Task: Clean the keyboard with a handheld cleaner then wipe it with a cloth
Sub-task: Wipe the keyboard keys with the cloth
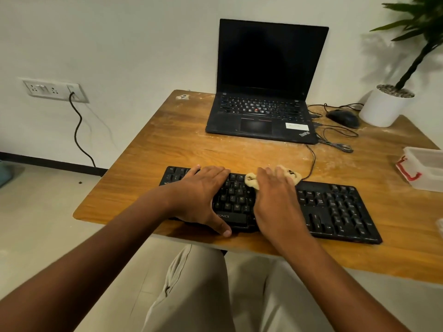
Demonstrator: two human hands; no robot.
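A black keyboard (335, 207) lies along the near edge of the wooden table (182, 144). My left hand (203, 195) lies flat over its left half, fingers spread straight, thumb at the front edge. My right hand (275, 200) presses a crumpled tan cloth (251, 182) onto the upper middle keys with straight fingers. Parts of the cloth stick out to the left and beyond my fingertips. No handheld cleaner shows in the view.
An open black laptop (261, 87) stands at the back of the table, with a black mouse (344, 117) and tangled cables to its right. A white plant pot (383, 106) sits at the back right. A clear plastic box (424, 168) stands at the right edge.
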